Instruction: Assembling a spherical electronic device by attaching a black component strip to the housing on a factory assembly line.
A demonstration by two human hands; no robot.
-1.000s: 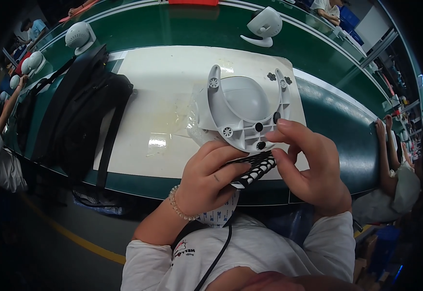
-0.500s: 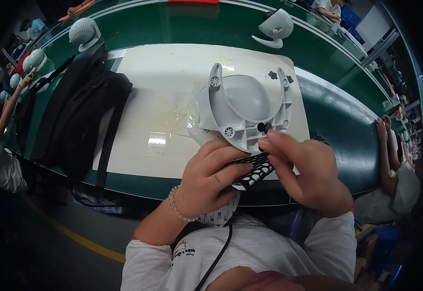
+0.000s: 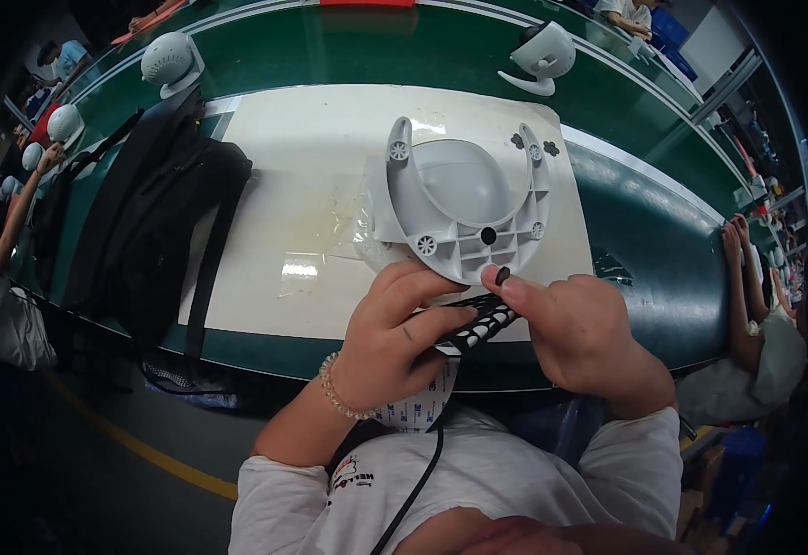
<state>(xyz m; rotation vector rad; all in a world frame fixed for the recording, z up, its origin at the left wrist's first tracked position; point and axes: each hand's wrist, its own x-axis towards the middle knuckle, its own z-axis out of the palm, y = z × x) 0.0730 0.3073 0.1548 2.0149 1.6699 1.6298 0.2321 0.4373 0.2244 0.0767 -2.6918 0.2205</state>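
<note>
A white plastic appliance (image 3: 467, 190) lies with its horseshoe-shaped base facing up, several round spoked recesses showing in it. One black round pad (image 3: 488, 236) sits on the middle of the base's near part. Just in front of the base, my left hand (image 3: 395, 328) is closed around a black sheet with white round holes (image 3: 483, 324), whose pale printed backing (image 3: 415, 404) hangs below. My right hand (image 3: 575, 324) pinches another small black round pad (image 3: 502, 276) between thumb and finger, at the base's near rim and close above the sheet.
The appliance rests on a cream board (image 3: 274, 203) on a green table. A black bag (image 3: 154, 213) lies at left. Clear plastic (image 3: 364, 231) sits beside the appliance. Beyond runs a green conveyor (image 3: 348, 46) carrying similar white appliances (image 3: 545, 51). Other people's arms (image 3: 740, 277) show at both sides.
My right hand has drawn back toward me from the base, the small black pad in its fingers. The appliance has shifted slightly left. The appliances on the conveyor have moved to the right.
</note>
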